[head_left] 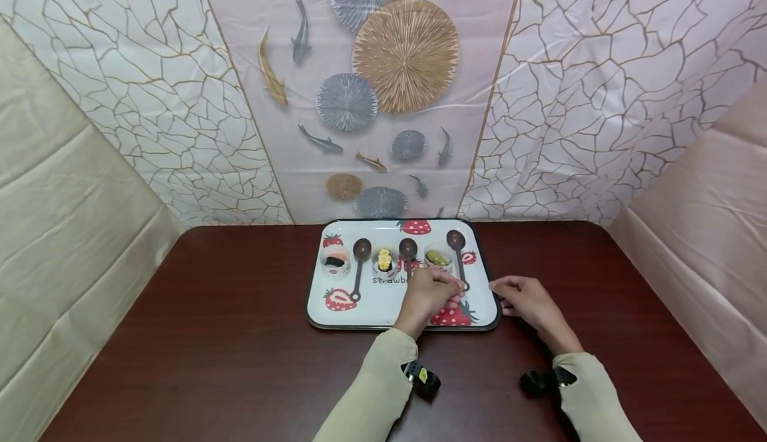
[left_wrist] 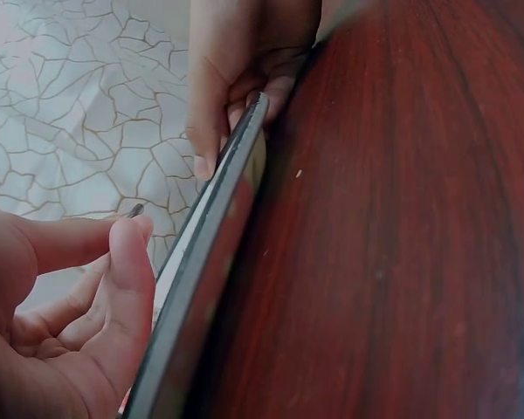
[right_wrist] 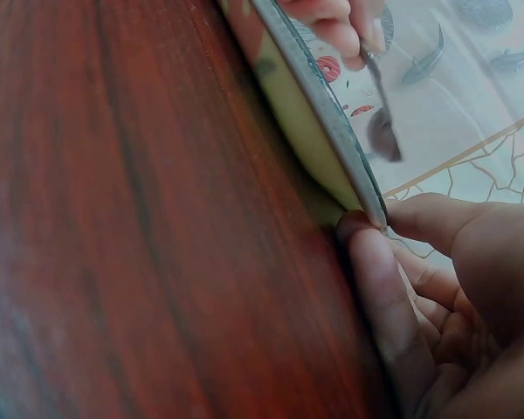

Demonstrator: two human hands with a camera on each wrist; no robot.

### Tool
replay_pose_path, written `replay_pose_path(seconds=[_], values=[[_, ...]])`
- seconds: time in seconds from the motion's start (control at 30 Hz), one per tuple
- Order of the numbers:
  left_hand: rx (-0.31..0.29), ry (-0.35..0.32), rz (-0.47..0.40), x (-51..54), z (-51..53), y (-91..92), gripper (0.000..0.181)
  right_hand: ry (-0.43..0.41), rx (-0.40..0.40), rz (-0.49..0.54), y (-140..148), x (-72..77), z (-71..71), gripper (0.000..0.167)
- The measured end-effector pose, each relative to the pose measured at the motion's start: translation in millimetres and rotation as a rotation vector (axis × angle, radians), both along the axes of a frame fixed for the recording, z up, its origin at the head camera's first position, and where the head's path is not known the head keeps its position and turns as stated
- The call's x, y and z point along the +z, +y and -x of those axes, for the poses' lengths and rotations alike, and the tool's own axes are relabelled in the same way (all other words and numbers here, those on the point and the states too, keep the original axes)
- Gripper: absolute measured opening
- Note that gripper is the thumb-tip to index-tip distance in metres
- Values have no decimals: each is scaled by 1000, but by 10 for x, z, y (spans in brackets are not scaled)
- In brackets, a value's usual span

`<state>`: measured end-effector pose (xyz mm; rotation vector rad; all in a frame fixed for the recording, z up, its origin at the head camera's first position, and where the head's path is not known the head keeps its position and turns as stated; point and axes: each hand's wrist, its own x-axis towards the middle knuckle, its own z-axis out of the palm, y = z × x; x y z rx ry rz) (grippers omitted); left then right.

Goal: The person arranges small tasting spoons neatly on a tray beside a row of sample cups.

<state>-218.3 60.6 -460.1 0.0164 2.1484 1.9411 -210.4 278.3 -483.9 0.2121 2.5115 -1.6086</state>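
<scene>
My left hand [head_left: 433, 290] reaches over the strawberry-print tray [head_left: 365, 315] and pinches the handle end of the rightmost brown spoon [head_left: 460, 255]. In the left wrist view a dark tip of that handle shows between thumb and forefinger. At the tray's right edge, my right hand [head_left: 530, 299] holds the rim; in the right wrist view its thumb [right_wrist: 380, 271] lies under the rim and a finger above it. Beside the rightmost spoon stands a small cup with green food [head_left: 437, 258]. The middle spoon [head_left: 408, 250] is partly hidden behind my left hand.
Also on the tray are a left spoon [head_left: 361, 262], a cup with yellow-topped food [head_left: 385, 262] and a cup with orange and black food [head_left: 335, 261]. The tray lies on a dark red wooden table [head_left: 240, 335], close to the patterned cloth [head_left: 383, 129] behind.
</scene>
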Motion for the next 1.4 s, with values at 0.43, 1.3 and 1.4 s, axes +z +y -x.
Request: replay_pose_path(seconds=[0.43, 1.3, 1.4], values=[[-4, -51, 11, -56, 23, 31, 8, -5, 7, -28, 7, 12, -5, 38], [0, -66, 131, -64, 51, 80, 13, -22, -1, -3, 10, 31, -8, 39], [0, -72, 130, -71, 57, 79, 13, -26, 3, -4, 10, 27, -6, 40]])
